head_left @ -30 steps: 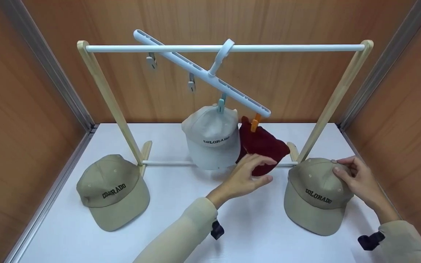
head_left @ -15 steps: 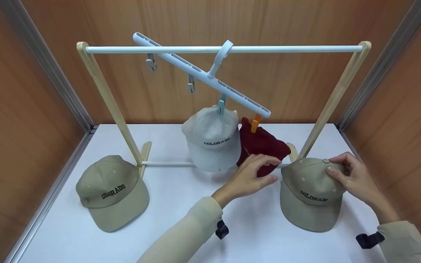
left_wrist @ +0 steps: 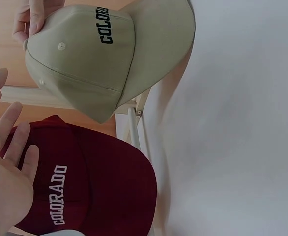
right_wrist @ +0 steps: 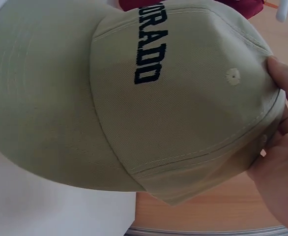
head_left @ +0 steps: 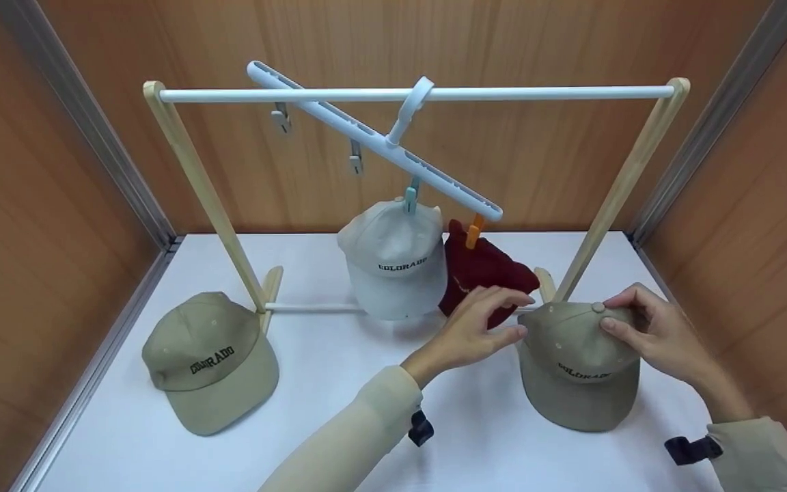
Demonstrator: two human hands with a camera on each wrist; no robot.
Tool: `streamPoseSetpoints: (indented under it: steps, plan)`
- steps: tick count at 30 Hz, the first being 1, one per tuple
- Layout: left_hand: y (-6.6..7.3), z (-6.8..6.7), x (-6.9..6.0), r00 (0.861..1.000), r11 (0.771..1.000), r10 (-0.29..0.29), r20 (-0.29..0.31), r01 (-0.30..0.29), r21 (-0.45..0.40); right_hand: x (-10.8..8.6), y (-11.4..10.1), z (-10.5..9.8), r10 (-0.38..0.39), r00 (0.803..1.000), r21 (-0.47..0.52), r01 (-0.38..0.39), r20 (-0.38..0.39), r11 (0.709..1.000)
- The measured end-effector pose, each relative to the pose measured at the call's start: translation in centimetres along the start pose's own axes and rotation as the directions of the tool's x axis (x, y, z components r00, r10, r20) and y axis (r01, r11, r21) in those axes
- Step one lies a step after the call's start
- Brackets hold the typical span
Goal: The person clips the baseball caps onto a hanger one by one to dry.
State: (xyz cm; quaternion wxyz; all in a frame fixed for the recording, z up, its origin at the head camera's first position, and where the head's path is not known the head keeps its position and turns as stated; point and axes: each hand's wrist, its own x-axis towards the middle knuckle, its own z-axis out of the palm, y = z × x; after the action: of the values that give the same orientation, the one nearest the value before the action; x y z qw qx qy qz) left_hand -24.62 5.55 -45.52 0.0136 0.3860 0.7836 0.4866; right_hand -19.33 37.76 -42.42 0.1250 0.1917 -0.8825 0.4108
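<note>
Head view first: the khaki cap (head_left: 581,365) is held by the right grip (head_left: 663,342), its crown pinched between thumb and fingers just beside the top button (head_left: 598,307). Below that grip and to its left the cap is slung; whether its brim (head_left: 578,410) is clear of the table (head_left: 311,383) cannot be told for certain. And the left grip (head_left: 472,335)? Spread, fingers softly bent, nothing held, placed left of the right grip and in front of the red cap (head_left: 482,266); whether that cap is touched cannot be settled from these angles.

So, the step in hand: by the look of it, the khaki cap is taken up for the hanger (head_left: 369,133). Above and beyond the left grip, two places are already filled, the red cap by the orange clip (head_left: 473,237), the white cap (head_left: 393,239) by the teal clip (head_left: 410,200). Farther left, the grey clips (head_left: 356,162) are unfilled, so one of those is probably wanted. A lift up and leftward is called for, with the pinch kept firm and the left grip used to squeeze a clip; the red cap could be bumped.

Now the direction: the button is set uppermost beside the right grip, the brim pointed down and toward the near side, slightly left. The long axis is run from button to brim edge, steeply downward; in the left wrist view the brim is aimed at the table.
</note>
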Motion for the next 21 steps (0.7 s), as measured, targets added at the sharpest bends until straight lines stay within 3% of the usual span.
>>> streamPoseSetpoints:
  steps: [8, 17, 21]
  plan:
    - [0.7, 0.2, 0.3, 1.0, 1.0, 0.018, 0.004, -0.018, -0.002, 0.4, -2.0, -0.1, -0.044, 0.998, 0.022, 0.043, 0.054, 0.999]
    - [1.1, 0.3, 0.4, 0.992, 1.0, 0.028, 0.125, -0.027, -0.005, 0.5, -4.0, -0.2, -0.035, 0.995, 0.011, 0.034, 0.09, 0.999]
    - [1.3, 0.1, 0.3, 0.989, 0.998, 0.056, 0.137, -0.053, -0.023, 0.7, -4.6, 0.0, -0.02, 0.995, 0.006, 0.019, 0.101, 1.0]
